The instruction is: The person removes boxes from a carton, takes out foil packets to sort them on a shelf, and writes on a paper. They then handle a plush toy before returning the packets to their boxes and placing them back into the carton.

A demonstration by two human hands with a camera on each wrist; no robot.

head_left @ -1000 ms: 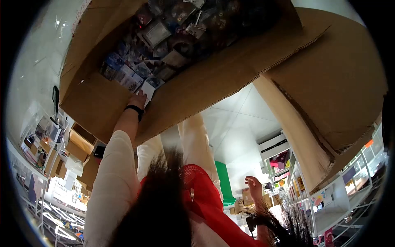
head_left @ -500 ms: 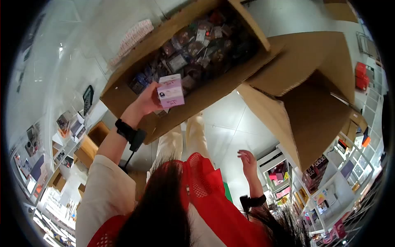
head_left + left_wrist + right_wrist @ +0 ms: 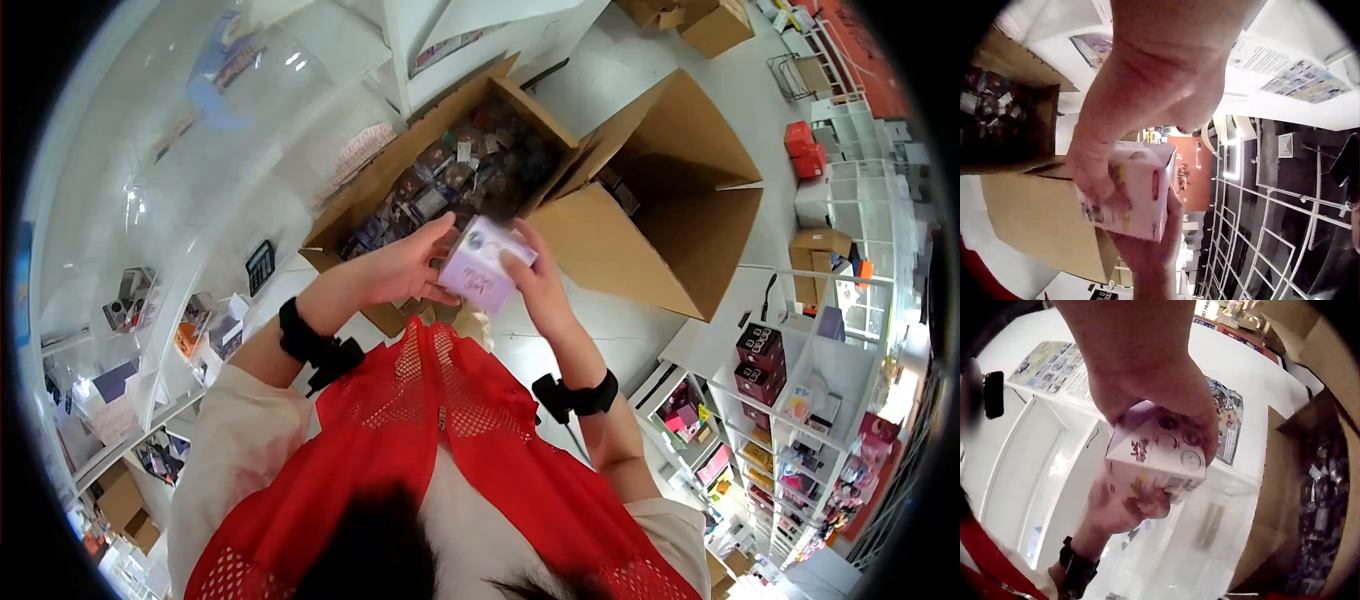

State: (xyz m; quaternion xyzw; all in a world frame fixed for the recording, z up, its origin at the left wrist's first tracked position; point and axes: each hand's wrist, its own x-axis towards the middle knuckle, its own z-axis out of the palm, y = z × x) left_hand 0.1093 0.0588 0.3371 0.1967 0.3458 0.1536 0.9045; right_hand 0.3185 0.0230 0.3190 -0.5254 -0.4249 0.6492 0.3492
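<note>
Pink box [image 3: 475, 268]: in the head view it is held up, appearing over the near side of the open carton [image 3: 535, 112] of packets [image 3: 432, 203], with a second carton [image 3: 600, 255] to the right. Half a second ago your left hand [image 3: 395, 272] alone held it; now your right hand [image 3: 540, 285] grips it too, thumb across the face, so the hold looks shared. That printed face looks up at you, lettering towards its near end, far end leaning right; nearly cubic, it shows no clear long axis

From the left wrist, your left fingers lie bent against one side; whether that thumb presses, you cannot tell

From the right wrist, your right hand wraps over one end while your left fingers curl against a lower side
</note>
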